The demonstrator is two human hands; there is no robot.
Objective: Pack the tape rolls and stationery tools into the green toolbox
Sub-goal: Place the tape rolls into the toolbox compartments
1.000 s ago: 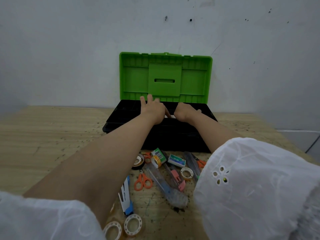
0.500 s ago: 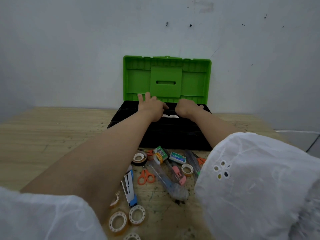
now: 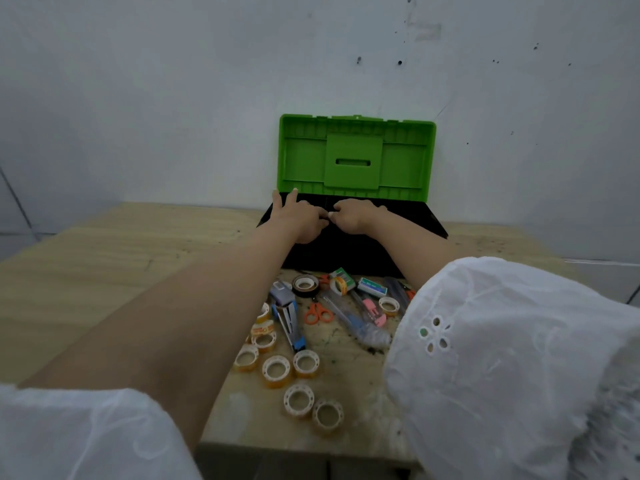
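Green toolbox [image 3: 356,157] stands open at frame centre on the desk [image 3: 104,271], left hand [image 3: 299,218] and right hand [image 3: 353,216] meeting over its black base, their fingers' grip impossible to tell, while tape rolls [image 3: 276,370], scissors [image 3: 318,315] and stapler [image 3: 289,322] lie unpacked below, so most packing seems left.

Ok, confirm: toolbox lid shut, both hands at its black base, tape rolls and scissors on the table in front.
No: the head view shows the green lid open and upright. The left hand and right hand are at the black base; tape rolls and scissors lie on the table in front.
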